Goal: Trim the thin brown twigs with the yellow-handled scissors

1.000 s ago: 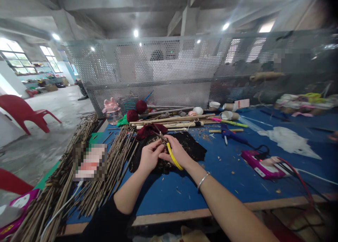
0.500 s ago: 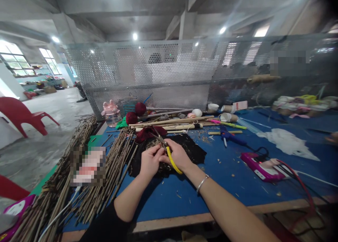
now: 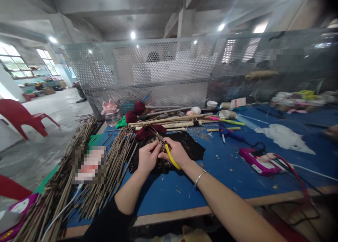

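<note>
My right hand [image 3: 181, 154] is closed around yellow-handled scissors [image 3: 172, 158], whose metal blades point up and to the left. Close beside it, my left hand [image 3: 146, 158] has thumb and fingers pinched together; whatever is between them is too small or hidden to name. Both hands are over a black cloth [image 3: 195, 147] strewn with pale plant scraps. A dark red cloth [image 3: 142, 133] lies at its far edge, just beyond the blade tips.
Bundles of thin brown sticks [image 3: 105, 178] lie to the left. Pale rods [image 3: 174, 120] and dark red balls [image 3: 139, 108] lie behind. To the right are a blue glue gun [image 3: 229, 133], a purple power strip [image 3: 257, 163], cords and a white plastic bag [image 3: 287, 138]. Perforated metal screens the back.
The view has shifted slightly. Both hands stay over the black cloth, the scissors still in my right hand, with only small finger movement.
</note>
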Demonstrator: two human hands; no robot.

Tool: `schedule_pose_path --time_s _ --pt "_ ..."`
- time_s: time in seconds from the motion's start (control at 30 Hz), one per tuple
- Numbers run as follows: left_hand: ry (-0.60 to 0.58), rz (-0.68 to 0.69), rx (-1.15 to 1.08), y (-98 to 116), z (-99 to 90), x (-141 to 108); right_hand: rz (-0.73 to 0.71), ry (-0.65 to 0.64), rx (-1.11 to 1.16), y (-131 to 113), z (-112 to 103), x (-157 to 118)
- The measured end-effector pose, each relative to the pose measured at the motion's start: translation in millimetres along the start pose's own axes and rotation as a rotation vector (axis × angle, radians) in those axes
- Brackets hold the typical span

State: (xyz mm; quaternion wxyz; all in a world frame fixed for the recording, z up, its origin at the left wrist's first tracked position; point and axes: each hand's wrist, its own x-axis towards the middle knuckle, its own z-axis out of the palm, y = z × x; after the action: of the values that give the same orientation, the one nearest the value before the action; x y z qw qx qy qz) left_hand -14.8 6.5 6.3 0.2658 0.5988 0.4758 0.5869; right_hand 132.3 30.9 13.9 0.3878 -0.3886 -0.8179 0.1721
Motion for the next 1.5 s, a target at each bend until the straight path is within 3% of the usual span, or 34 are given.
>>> schedule_pose_path --time_s 0.5,0.73,0.97,1.27,1.5 --pt "0.004 0.004 -0.001 -0.5 -0.8 2.7 0.081 0.005 0.032 1.2 4.8 1.4" --pt "-0.085 0.002 -0.065 3.0 -1.1 3.3 0.024 -0.044 -0.104 -3.9 0.4 0.5" --pt "-0.106 -0.001 -0.145 2.7 1.0 2.8 -0.098 0.014 -0.154 3.7 5.3 2.2" --pt "-0.134 -0.024 -0.202 -0.3 6.6 -0.9 -0.118 0.039 -0.088 5.1 7.6 0.3" --pt "-0.115 0.011 -0.094 2.2 4.3 -1.4 -0.063 -0.002 -0.147 -0.5 -2.9 1.5"
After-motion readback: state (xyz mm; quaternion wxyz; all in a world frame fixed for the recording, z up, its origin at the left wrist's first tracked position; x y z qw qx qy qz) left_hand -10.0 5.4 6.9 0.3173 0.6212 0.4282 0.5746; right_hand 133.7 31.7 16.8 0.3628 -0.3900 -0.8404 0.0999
